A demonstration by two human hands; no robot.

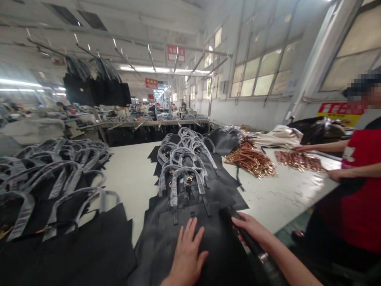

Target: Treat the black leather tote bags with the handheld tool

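Black bag panels [178, 238] lie in a stack in front of me, with plastic-wrapped handles [189, 171] and small gold buckles on them. My left hand [189, 250] rests flat on the top panel, fingers spread, just below a handle's end. To its right, my right hand [253, 230] is wrapped round a dark, rod-like tool [251, 242] with a metallic band near its lower end. The tool's far tip is at the panel's right edge; its exact form is hard to make out.
More black panels with wrapped handles [68, 174] cover the left side. Brown straps with gold clasps [253, 161] lie on the pale table [127, 171]. At right stands a person in red [363, 190], hands near another strap pile [299, 159]. Black bags [95, 89] hang behind.
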